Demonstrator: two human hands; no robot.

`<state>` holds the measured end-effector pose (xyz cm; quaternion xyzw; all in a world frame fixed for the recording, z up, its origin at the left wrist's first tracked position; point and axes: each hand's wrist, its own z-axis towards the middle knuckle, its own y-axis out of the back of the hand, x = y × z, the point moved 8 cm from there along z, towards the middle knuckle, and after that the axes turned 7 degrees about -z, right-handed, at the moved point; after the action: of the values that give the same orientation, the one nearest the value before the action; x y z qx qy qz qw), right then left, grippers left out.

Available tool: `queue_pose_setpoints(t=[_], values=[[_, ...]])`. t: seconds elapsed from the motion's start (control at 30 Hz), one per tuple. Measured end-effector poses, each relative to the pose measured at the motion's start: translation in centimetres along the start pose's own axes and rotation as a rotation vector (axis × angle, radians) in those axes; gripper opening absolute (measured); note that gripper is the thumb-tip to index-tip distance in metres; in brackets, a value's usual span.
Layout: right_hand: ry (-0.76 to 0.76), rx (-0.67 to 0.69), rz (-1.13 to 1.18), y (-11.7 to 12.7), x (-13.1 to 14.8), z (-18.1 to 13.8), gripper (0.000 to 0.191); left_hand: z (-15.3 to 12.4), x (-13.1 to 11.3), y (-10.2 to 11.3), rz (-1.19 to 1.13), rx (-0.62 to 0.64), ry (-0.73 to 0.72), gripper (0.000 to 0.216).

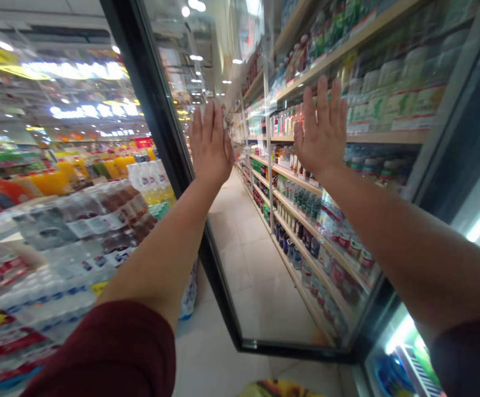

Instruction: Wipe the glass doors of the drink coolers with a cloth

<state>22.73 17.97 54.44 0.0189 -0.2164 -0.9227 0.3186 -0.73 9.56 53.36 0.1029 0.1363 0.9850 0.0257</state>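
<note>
A glass cooler door (244, 309) with a black frame (169, 132) stands ajar in front of me. Near the door's left edge, my left hand (211, 146) lies flat against the pane or just before it, fingers straight. My right hand (323, 132) is raised further right, palm toward the glass, its fingers slightly spread and empty. Whether either palm truly touches the pane is hard to tell. Shelves of bottles (306, 231) appear in the glass, partly behind my right hand and forearm.
To the left are blurred stacks of wrapped bottle packs (99, 220), with orange juice bottles (53, 182) behind. A lit cooler interior (409, 353) shows at the lower right. Pale floor tiles (211, 353) run below the door. Something yellow patterned (281, 388) sits at the bottom edge.
</note>
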Motion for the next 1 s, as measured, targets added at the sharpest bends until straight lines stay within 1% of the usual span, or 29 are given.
queue_pose_setpoints(t=[0.03, 0.07, 0.1, 0.17, 0.2, 0.23, 0.27, 0.33, 0.37, 0.4, 0.43, 0.47, 0.53, 0.57, 0.6, 0.63, 0.73, 0.77, 0.8, 0.83, 0.87, 0.93, 0.97, 1.0], values=[[-0.008, 0.012, 0.016, -0.2, -0.1, 0.1, 0.074, -0.8, 0.1, -0.2, 0.003, 0.003, 0.009, 0.064], [-0.011, 0.020, 0.030, -0.4, -0.2, 0.2, 0.075, -1.7, -0.5, -0.7, -0.008, 0.047, -0.050, 0.063], [-0.011, 0.024, 0.040, -0.6, -0.3, 0.2, 0.077, -2.8, -1.8, -1.4, -0.031, 0.133, -0.172, 0.061], [-0.004, 0.021, 0.051, -0.6, -0.3, 0.3, 0.079, -5.2, -4.2, -2.7, -0.091, 0.347, -0.466, 0.060], [-0.001, 0.017, 0.052, -0.6, -0.3, 0.3, 0.078, -6.0, -4.5, -2.8, -0.110, 0.410, -0.555, 0.061], [0.000, 0.012, 0.051, -0.6, -0.3, 0.3, 0.077, -6.1, -4.1, -2.7, -0.112, 0.414, -0.570, 0.061], [0.003, 0.009, 0.048, -0.5, -0.2, 0.3, 0.076, -5.6, -3.0, -2.2, -0.098, 0.358, -0.510, 0.062], [0.012, -0.005, 0.031, -0.4, -0.1, 0.3, 0.076, -4.1, 0.1, -0.5, -0.050, 0.138, -0.270, 0.063], [0.020, -0.011, 0.019, -0.3, 0.0, 0.2, 0.076, -3.9, 1.2, 0.1, -0.033, 0.054, -0.174, 0.064], [0.027, -0.016, 0.008, -0.2, 0.1, 0.2, 0.076, -4.0, 1.6, 0.3, -0.027, 0.013, -0.136, 0.064], [0.033, -0.019, 0.002, -0.1, 0.2, 0.2, 0.076, -4.5, 1.2, 0.0, -0.034, 0.028, -0.169, 0.064], [0.033, -0.021, 0.002, 0.0, 0.3, 0.1, 0.076, -5.3, 0.1, -0.6, -0.053, 0.101, -0.270, 0.064], [0.032, -0.019, 0.009, 0.1, 0.3, 0.1, 0.074, -7.6, -2.7, -2.2, -0.105, 0.328, -0.555, 0.064], [0.033, -0.019, 0.010, 0.2, 0.3, 0.0, 0.073, -8.5, -3.4, -2.6, -0.121, 0.410, -0.650, 0.063], [0.036, -0.021, 0.005, 0.2, 0.3, 0.0, 0.073, -8.7, -3.5, -2.7, -0.122, 0.442, -0.673, 0.062], [0.040, -0.023, -0.004, 0.3, 0.3, 0.0, 0.072, -8.2, -3.0, -2.5, -0.108, 0.410, -0.615, 0.061], [0.045, -0.029, -0.026, 0.3, 0.3, 0.0, 0.072, -5.7, 0.3, -0.7, -0.032, 0.126, -0.239, 0.061], [0.043, -0.030, -0.026, 0.3, 0.2, 0.0, 0.071, -5.6, 0.8, -0.2, -0.018, 0.061, -0.156, 0.062], [0.036, -0.030, -0.021, 0.2, 0.2, 0.1, 0.070, -5.8, 0.7, -0.2, -0.015, 0.040, -0.128, 0.063], [0.028, -0.029, -0.012, 0.1, 0.0, 0.1, 0.069, -6.4, -0.1, -0.6, -0.027, 0.069, -0.166, 0.063], [0.022, -0.030, -0.002, 0.0, 0.0, 0.2, 0.069, -7.2, -1.3, -1.3, -0.052, 0.150, -0.264, 0.063], [0.017, -0.037, 0.010, -0.1, -0.1, 0.2, 0.068, -9.6, -4.1, -2.7, -0.115, 0.372, -0.537, 0.064], [0.022, -0.041, 0.012, -0.1, -0.1, 0.2, 0.068, -10.6, -4.7, -3.1, -0.132, 0.453, -0.643, 0.064], [0.032, -0.045, 0.011, -0.1, 0.0, 0.2, 0.069, -10.9, -4.7, -3.1, -0.126, 0.479, -0.681, 0.063]])
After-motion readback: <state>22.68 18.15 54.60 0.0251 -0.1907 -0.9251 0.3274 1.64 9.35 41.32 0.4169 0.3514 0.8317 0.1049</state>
